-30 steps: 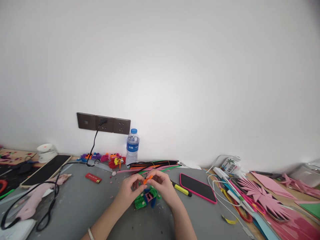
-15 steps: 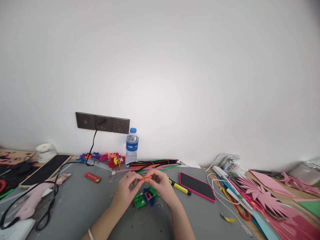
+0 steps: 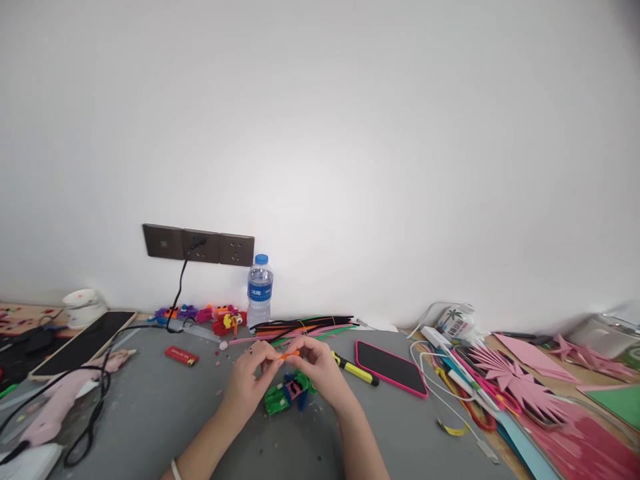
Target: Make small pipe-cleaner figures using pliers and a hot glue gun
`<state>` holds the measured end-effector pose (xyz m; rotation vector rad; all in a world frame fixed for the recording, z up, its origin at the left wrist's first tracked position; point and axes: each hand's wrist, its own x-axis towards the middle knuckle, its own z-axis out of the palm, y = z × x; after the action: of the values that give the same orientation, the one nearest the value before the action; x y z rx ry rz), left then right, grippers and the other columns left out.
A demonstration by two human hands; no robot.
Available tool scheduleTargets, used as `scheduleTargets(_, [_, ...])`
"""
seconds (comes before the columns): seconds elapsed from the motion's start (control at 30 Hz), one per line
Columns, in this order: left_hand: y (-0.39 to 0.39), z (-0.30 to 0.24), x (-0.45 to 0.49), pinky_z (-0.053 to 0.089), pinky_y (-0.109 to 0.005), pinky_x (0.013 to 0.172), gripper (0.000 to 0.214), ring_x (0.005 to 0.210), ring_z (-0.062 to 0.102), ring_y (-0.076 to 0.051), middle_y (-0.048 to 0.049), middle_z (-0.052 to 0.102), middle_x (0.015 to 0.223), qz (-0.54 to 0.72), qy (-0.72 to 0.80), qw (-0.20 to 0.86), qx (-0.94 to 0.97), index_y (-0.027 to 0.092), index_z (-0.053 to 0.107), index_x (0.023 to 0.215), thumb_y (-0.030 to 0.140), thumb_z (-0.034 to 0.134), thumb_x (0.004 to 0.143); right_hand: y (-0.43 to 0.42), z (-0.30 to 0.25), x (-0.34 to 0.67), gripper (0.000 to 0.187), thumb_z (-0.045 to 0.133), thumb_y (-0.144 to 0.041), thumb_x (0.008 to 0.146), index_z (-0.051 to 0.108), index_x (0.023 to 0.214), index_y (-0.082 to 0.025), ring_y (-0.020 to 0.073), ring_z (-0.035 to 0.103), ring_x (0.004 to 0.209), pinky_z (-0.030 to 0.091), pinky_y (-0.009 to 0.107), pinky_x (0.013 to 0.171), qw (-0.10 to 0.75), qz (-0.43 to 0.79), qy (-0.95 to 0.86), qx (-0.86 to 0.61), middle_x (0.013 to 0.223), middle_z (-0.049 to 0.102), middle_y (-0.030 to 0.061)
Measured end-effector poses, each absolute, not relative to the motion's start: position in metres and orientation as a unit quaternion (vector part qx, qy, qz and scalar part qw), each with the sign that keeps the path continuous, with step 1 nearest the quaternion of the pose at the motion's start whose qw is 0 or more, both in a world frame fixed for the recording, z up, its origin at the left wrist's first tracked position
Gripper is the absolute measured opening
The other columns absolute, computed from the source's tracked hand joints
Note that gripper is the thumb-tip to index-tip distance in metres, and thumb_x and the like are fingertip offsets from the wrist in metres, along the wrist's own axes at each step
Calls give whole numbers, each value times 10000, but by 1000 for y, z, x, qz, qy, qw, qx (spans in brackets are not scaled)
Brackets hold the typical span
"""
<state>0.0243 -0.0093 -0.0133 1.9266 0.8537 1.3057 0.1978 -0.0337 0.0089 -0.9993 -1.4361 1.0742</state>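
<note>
The left hand (image 3: 247,387) and right hand (image 3: 324,373) meet over the grey worktop (image 3: 150,413), toward its back edge. A green and blue pipe cleaner toy (image 3: 281,398) lies just under them. Both hands pinch a little orange pipe cleaner bit (image 3: 289,355) between their fingertips.

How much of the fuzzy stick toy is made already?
Done: a green-and-blue figure lies on the mat, and small colourful figures sit by the wall. In hand: the left hand and right hand pinch a short orange piece above it. Left: a bundle of straight sticks lies behind.

Head-worn view, forward-down onto desk (image 3: 150,413), wall-facing.
</note>
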Motion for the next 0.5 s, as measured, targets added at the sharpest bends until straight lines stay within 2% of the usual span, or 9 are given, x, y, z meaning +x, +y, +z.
scheduleTargets(0.33, [-9,-13,30,358,-236,577,361,605,415,-136,28,413,642,510,289,460,667,199,504,651,494,575,846,-33,7,191,210,707,-390,801,672,792,-183,158,575,740,445,267,690,525,458,-594,-403,778,648,20])
scheduleTargets(0.5, [-10,-11,31,358,-234,561,425,580,411,-131,32,422,621,495,306,488,651,198,495,631,576,591,800,-32,8,192,200,727,-387,772,694,767,-190,171,593,726,459,280,678,536,444,-586,-415,760,673,24])
